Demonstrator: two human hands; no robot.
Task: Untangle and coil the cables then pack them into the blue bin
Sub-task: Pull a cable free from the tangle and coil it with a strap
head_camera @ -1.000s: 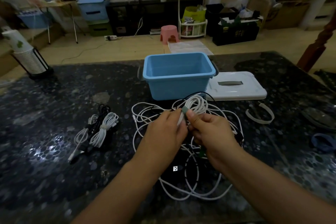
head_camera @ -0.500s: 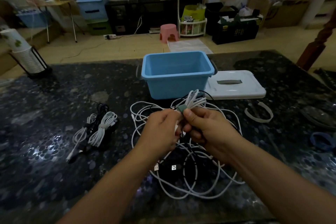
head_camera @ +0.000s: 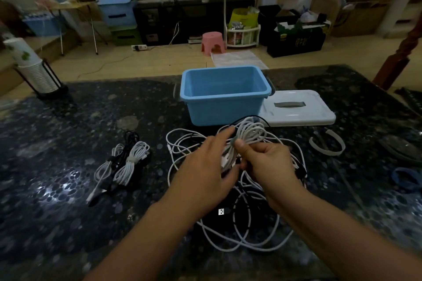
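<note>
Right hand [head_camera: 267, 162] pinched the coiled white cable [head_camera: 249, 137] just near of the blue bin [head_camera: 222, 107]. Left hand [head_camera: 203, 166], fingers extended, touched that coil above the tangled cables [head_camera: 249, 230].

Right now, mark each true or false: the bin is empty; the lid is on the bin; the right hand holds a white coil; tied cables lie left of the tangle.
1. The bin is empty. True, as far as its inside shows.
2. The lid is on the bin. False: it lies on the table to the bin's right.
3. The right hand holds a white coil. True.
4. Tied cables lie left of the tangle. True.
</note>
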